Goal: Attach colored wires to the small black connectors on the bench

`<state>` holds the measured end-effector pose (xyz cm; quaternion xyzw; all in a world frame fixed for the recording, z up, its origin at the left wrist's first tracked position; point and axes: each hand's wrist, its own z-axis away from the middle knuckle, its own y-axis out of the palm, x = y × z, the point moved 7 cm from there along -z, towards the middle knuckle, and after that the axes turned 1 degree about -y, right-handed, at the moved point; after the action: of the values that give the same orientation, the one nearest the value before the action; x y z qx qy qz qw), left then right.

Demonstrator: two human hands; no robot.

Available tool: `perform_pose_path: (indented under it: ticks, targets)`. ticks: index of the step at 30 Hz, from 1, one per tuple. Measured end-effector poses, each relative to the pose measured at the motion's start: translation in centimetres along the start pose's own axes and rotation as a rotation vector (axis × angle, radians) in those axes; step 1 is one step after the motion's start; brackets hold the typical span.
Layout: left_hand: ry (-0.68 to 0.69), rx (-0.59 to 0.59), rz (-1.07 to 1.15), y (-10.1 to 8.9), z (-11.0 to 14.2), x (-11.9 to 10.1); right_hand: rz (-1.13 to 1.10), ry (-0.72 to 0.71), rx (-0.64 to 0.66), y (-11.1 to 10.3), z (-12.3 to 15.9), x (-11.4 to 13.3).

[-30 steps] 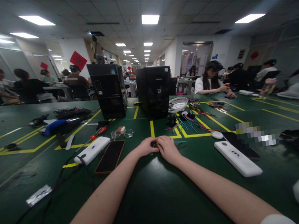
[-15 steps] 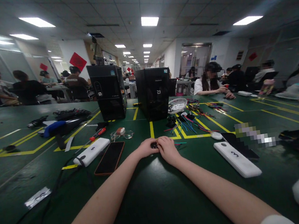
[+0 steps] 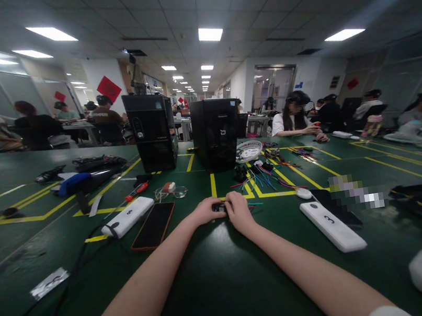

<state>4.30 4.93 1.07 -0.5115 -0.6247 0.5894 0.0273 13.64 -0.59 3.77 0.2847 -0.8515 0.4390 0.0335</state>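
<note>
Between my two hands is a small black part (image 3: 219, 207), mostly covered by the fingers, so its kind cannot be made out. My left hand (image 3: 206, 211) grips its left side with fingers and thumb closed. My right hand (image 3: 238, 210) is closed on its right side. Thin coloured wires (image 3: 255, 204) stick out to the right from under my right hand. A phone (image 3: 153, 226) with an orange edge lies left of my left forearm. Beyond the hands, to the right, lies a bunch of black parts with coloured wires (image 3: 261, 171).
Two black computer towers (image 3: 154, 135) stand at the back of the green table (image 3: 229, 282). Left are a white power bank (image 3: 130, 216), a red screwdriver (image 3: 136, 191) and glasses (image 3: 178, 191). Another white power bank (image 3: 333, 227) lies right. A white basket (image 3: 249, 150) stands behind. A person (image 3: 294, 119) sits across.
The fingers of my right hand have shifted slightly to the right, and more of the small black part shows between the hands. The whole view has moved slightly.
</note>
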Motion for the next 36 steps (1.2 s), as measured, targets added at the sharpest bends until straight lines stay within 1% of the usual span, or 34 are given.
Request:
perform_pose_path:
  ticks: [2, 5, 7, 9, 11, 13, 18, 21, 24, 30, 33, 36]
  targets:
    - [0.002, -0.005, -0.003, -0.1, 0.0, 0.0, 0.006, 0.003, -0.023, -0.6, 0.1, 0.1]
    - [0.008, 0.001, 0.014, -0.2, 0.1, 0.1, 0.029, -0.116, 0.007, -1.2, 0.3, 1.5]
    - [-0.005, 0.0, 0.041, -0.4, 0.2, 0.4, 0.017, -0.225, 0.081, -1.1, 0.6, 2.7]
    - [-0.05, -0.012, 0.066, -0.6, 0.3, 1.0, -0.015, -0.322, 0.167, -0.7, 1.1, 3.6]
    - [-0.101, -0.028, 0.076, -0.7, 0.4, 1.5, -0.045, -0.374, 0.224, -0.4, 1.4, 3.9]
    - [-0.123, -0.032, 0.073, -0.7, 0.4, 1.7, -0.06, -0.357, 0.221, -0.4, 1.3, 3.4]
    - [-0.11, -0.029, 0.067, -0.3, 0.4, 1.6, 0.017, -0.164, 0.085, -1.1, 0.2, 0.0]
    - [-0.109, -0.023, 0.076, -0.2, 0.4, 1.7, 0.098, -0.154, 0.101, -0.9, 0.0, -1.2]
    - [-0.09, 0.001, 0.099, -0.1, 0.4, 1.6, 0.153, -0.189, 0.142, -0.3, -0.1, -1.4]
    - [-0.072, 0.027, 0.121, -0.2, 0.4, 1.2, 0.22, -0.276, 0.169, 0.7, 0.1, -0.1]
    - [-0.075, 0.028, 0.129, -0.3, 0.4, 1.0, 0.163, -0.252, 0.154, 0.9, 0.1, -0.1]
    - [-0.087, 0.03, 0.132, -0.3, 0.4, 1.0, 0.074, -0.164, 0.066, 0.1, -0.1, -0.6]
